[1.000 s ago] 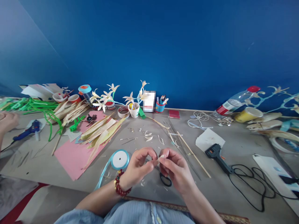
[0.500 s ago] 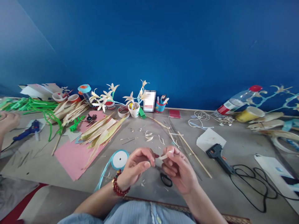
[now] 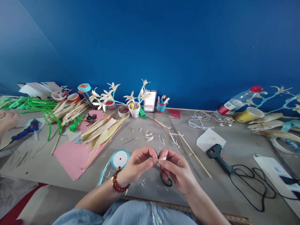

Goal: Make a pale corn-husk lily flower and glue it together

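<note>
My left hand [image 3: 143, 163], with a red bead bracelet on its wrist, is closed in a pinch at one end of a small pale corn husk strip [image 3: 162, 158]. My right hand [image 3: 177, 168] grips the same strip between thumb and fingers. The fingertips of both hands meet over the table, and most of the strip is hidden by them. Below the hands lies a black loop handle [image 3: 167, 182], apparently of scissors, with the rest covered by my right hand. A light blue ribbon spool [image 3: 120, 158] is beside my left hand.
Husk scraps [image 3: 149, 137], thin wires [image 3: 181, 143] and a wooden stick [image 3: 195, 154] lie beyond my hands. A black glue gun [image 3: 217, 156] with a looped cord is at right. Corn husks [image 3: 100, 131] cover pink paper [image 3: 67, 159]. Another person's hand [image 3: 8, 122] shows at far left.
My hands have come together, and the left fingertips now pinch the strip's end. The right fingers have closed in around the strip, covering more of it.
</note>
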The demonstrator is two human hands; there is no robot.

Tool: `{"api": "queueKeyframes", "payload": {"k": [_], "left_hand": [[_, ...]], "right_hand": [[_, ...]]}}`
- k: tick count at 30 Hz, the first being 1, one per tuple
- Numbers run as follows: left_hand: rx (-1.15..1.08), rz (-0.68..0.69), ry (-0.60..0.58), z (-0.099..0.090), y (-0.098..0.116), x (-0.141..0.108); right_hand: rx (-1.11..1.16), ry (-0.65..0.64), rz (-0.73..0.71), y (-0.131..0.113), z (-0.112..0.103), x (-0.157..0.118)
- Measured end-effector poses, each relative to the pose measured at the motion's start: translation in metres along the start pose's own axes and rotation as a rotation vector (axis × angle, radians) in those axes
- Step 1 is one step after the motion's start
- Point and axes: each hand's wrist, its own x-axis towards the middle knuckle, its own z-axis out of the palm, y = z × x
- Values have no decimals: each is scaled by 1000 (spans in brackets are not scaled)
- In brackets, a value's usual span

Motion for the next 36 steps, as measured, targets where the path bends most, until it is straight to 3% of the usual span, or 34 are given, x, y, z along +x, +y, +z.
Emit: {"api": "queueKeyframes", "payload": {"k": [7, 11, 18, 24, 27, 33, 36], "left_hand": [[57, -78, -147, -12, 2, 1], [60, -166, -170, -16, 6, 4], [-165, -209, -141, -13, -5, 4], [-427, -147, -146, -6, -19, 7], [-423, -125, -118, -5, -19, 9], [-310, -137, -70, -7, -17, 8], [-283, -140, -78, -9, -16, 7]], "right_hand": [[-181, -150, 103, -9, -7, 3], [-235, -158, 90, -13, -6, 4], [-27, -184, 65, -2, -8, 7], [255, -306, 46, 7, -21, 12], [243, -260, -9, 3, -20, 12], [-115, -168, -47, -7, -10, 4], [-97, -158, -22, -5, -8, 5]]}}
